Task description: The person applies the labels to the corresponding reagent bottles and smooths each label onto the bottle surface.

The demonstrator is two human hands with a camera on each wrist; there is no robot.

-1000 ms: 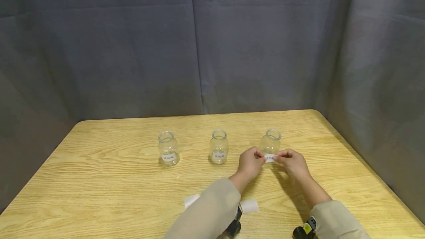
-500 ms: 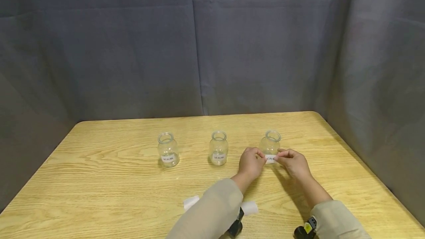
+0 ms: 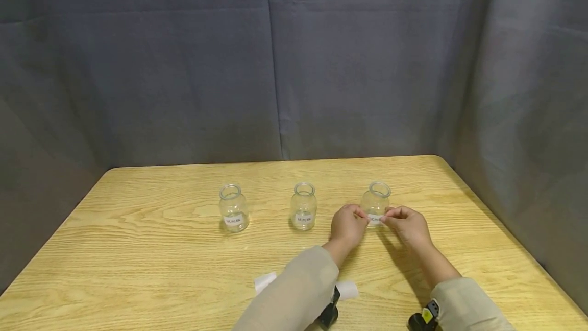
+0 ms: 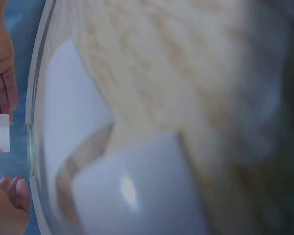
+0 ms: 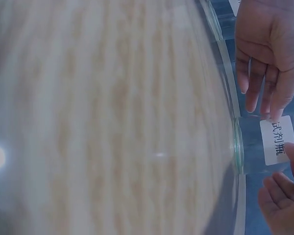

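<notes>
Three clear glass jars stand in a row. The left jar point(image 3: 233, 206) and the middle jar point(image 3: 303, 204) each bear a white label with dark writing. At the right jar point(image 3: 375, 201), a similar white label point(image 3: 375, 219) lies across the lower front. My left hand point(image 3: 347, 226) pinches the label's left end between thumb and finger. Its other end is pinched by my right hand point(image 3: 408, 226), whose thumb overlaps the writing in the right wrist view. There the label point(image 5: 276, 139) looks flat against the glass, and the remaining fingers of both hands extend around the jar's sides.
White paper pieces point(image 3: 265, 281) with a curled shape lie on the wooden table point(image 3: 151, 249), partly hidden under my left sleeve point(image 3: 294, 290). Dark grey curtains point(image 3: 193, 86) hang behind the table and along its sides. Black cameras sit at both wrists.
Both hands stay at the right jar with the label between them. Its writing shows a little more fully between the fingertips now; otherwise only the head view shifts slightly.
</notes>
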